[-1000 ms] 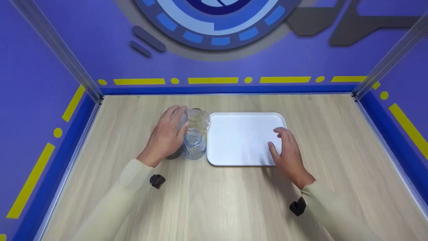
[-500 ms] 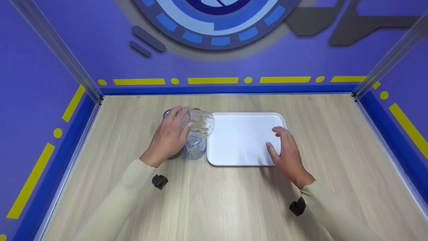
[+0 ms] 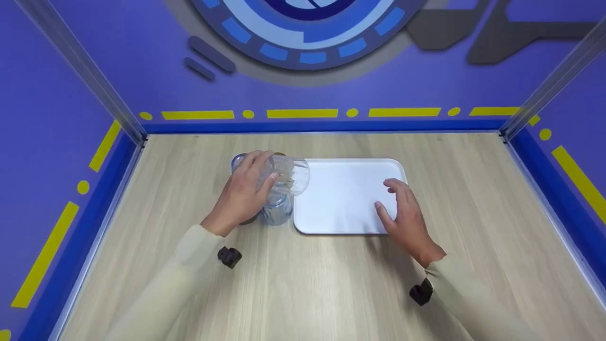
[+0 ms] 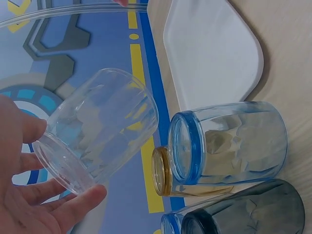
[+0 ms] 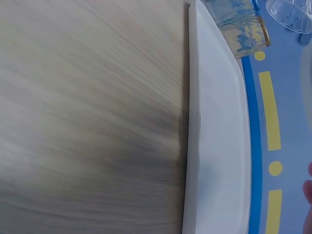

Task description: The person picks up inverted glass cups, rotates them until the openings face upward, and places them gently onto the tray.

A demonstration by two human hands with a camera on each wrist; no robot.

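My left hand (image 3: 242, 192) grips a clear glass (image 3: 289, 175) by one end. It holds the glass tilted, with the other end pointing right, above the left edge of a white tray (image 3: 348, 199). Under that glass, beside the tray, stands a blue-tinted glass (image 3: 278, 213). The left wrist view also shows an amber glass (image 4: 161, 170), a dark grey glass (image 4: 253, 214) and a second blue glass (image 4: 170, 222), partly hidden behind the others. My right hand (image 3: 408, 215) hovers over the tray's right side, fingers loosely bent, holding nothing.
The wooden table (image 3: 303, 284) stretches in front of the tray and to both sides. Blue printed panels (image 3: 303, 99) enclose it at the back, left and right. Metal strips (image 3: 90, 265) run along the side edges.
My left hand has moved slightly right with the clear glass, whose far end has come over the tray's left edge. My right hand has shifted only a little left.
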